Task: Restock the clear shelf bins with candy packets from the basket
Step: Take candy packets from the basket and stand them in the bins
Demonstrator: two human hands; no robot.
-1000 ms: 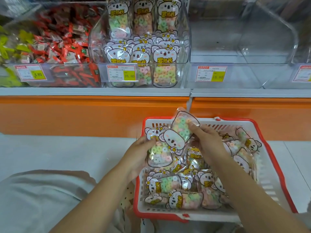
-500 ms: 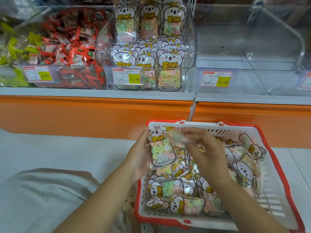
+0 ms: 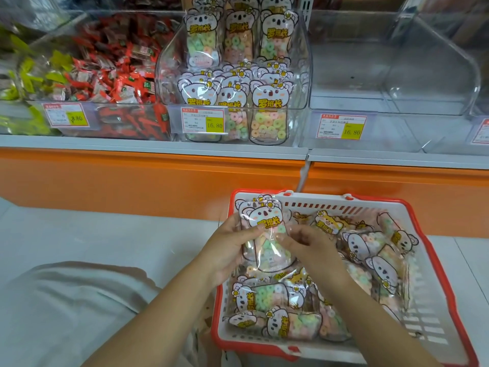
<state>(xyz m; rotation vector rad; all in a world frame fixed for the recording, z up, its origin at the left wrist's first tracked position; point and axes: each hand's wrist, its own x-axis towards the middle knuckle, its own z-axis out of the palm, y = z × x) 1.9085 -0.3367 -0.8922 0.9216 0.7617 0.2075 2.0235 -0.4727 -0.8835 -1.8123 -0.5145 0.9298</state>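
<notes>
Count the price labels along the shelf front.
4. One label before the red candies, one on the koala packet bin, one on the empty bin, one cut off at the right edge; others may lie beyond the frame.

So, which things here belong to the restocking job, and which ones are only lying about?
Job: packet held by left hand and right hand; basket; koala bin; empty bin.
Lying about: red sweets; green sweets; price tags.
</notes>
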